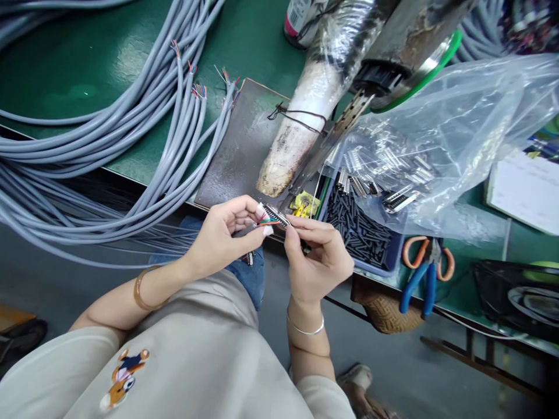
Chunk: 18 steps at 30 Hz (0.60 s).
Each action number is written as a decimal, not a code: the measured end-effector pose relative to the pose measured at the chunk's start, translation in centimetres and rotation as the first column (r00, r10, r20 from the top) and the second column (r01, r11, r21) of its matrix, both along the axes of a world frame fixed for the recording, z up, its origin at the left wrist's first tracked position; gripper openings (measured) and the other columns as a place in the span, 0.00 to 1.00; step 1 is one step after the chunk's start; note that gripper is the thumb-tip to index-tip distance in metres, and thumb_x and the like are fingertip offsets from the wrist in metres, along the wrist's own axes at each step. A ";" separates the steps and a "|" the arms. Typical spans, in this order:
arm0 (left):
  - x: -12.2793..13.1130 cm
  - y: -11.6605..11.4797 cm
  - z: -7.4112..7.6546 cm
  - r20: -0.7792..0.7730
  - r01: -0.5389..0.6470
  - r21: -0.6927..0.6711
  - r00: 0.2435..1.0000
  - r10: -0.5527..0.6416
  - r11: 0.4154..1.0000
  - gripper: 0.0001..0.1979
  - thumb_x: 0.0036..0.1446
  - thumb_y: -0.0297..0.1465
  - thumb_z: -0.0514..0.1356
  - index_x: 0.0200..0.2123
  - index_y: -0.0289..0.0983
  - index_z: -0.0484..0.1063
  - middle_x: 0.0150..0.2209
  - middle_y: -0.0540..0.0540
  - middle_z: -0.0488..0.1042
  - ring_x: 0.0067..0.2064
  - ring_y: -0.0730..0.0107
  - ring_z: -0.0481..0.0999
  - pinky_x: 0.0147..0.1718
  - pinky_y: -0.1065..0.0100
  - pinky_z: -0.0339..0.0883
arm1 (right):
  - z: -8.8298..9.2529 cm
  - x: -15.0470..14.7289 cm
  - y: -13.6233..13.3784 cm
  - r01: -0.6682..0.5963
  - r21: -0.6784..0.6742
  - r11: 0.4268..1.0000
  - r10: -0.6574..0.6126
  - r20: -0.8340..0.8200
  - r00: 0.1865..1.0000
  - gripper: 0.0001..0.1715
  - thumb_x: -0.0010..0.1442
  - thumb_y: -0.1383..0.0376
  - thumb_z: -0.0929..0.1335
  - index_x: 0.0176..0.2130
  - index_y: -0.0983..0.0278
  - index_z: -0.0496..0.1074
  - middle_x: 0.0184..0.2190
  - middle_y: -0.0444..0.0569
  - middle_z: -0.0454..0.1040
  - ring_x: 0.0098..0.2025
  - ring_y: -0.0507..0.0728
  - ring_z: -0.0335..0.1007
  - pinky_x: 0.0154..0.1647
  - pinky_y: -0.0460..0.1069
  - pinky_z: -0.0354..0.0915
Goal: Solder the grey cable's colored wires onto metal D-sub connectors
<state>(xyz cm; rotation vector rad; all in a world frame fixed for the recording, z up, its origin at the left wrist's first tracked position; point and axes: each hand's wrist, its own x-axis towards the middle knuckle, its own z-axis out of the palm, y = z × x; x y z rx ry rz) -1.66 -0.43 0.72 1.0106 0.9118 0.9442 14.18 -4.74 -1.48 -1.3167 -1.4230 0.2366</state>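
Observation:
Over the table's front edge, my right hand (317,256) pinches one end of a metal multi-pin connector (276,215) between thumb and fingers. My left hand (231,230), with white wraps on its thumb and a fingertip, closes on thin coloured wires (268,222) lying against that connector. Green and red strands show; the rest of what the left hand holds is hidden by its fingers. Just beyond both hands lies a dark board (231,157). To their right is a blue bin (395,256) with short black tubes (356,227).
Bundled grey cables (170,116) with stripped ends cover the left. A plastic-wrapped white tube (301,110) and a perforated metal barrel (349,113) slant over the board. A clear bag (463,139) holds several connectors. Orange-and-blue-handled pliers (425,270) lie at the right edge.

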 end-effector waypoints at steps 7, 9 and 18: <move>-0.7 -1.0 -0.2 0.105 0.012 0.039 0.994 -0.016 0.999 0.17 0.51 0.26 0.71 0.42 0.38 0.69 0.29 0.52 0.77 0.28 0.78 0.77 0.31 0.77 0.73 | 0.1 -0.6 -0.7 -0.060 -0.160 0.985 0.024 -0.220 0.975 0.08 0.61 0.70 0.74 0.33 0.62 0.72 0.36 0.46 0.83 0.37 0.53 0.83 0.36 0.47 0.80; -0.9 -1.1 -0.2 0.097 0.015 0.047 0.995 -0.020 0.999 0.16 0.52 0.29 0.72 0.42 0.37 0.71 0.29 0.52 0.77 0.28 0.77 0.77 0.31 0.76 0.74 | 0.2 -0.7 -0.8 -0.053 -0.163 0.985 0.017 -0.215 0.976 0.09 0.61 0.69 0.74 0.32 0.62 0.71 0.36 0.46 0.83 0.37 0.54 0.83 0.35 0.47 0.80; -0.9 -1.8 -0.7 0.025 -0.004 0.131 1.000 0.001 0.991 0.08 0.58 0.35 0.69 0.33 0.36 0.78 0.29 0.48 0.79 0.27 0.74 0.78 0.29 0.73 0.76 | 0.3 -1.2 -1.0 0.012 -0.109 0.994 -0.025 -0.124 0.992 0.07 0.61 0.70 0.74 0.34 0.62 0.73 0.36 0.46 0.83 0.37 0.54 0.83 0.35 0.46 0.79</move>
